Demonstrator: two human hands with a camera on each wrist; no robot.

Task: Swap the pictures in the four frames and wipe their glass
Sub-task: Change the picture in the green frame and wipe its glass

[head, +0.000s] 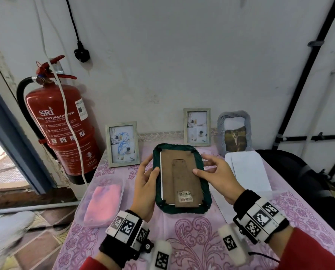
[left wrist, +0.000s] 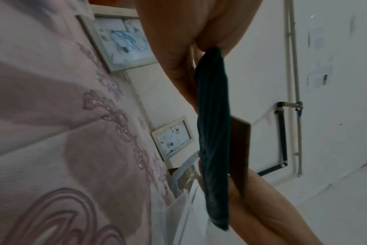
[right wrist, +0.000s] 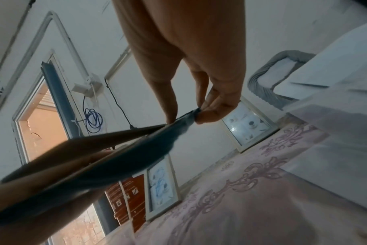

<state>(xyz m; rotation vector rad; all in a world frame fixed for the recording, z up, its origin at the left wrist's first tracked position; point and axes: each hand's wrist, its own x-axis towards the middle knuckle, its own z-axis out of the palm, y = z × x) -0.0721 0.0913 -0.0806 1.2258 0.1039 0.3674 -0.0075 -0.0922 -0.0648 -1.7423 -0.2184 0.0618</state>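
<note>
Holding a green fabric-edged picture frame (head: 182, 178) back-side up above the pink patterned tablecloth (head: 192, 230), a person grips its left edge with the left hand (head: 146, 190) and its right edge with the right hand (head: 219, 178), thumb on the brown backing board (head: 179, 172). Two pale wooden frames (head: 122, 143) and a grey fabric frame (head: 234, 131) stand against the wall; a pink cloth (head: 102, 203) lies in a clear tray at left.

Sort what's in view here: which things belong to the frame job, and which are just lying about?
Job:
- green frame, back up, held by left hand and right hand
- scribbled frame
- pale frame
- grey frame
- white sheets
- pink cloth in its tub

Lying about:
- fire extinguisher
- wall plug
</note>
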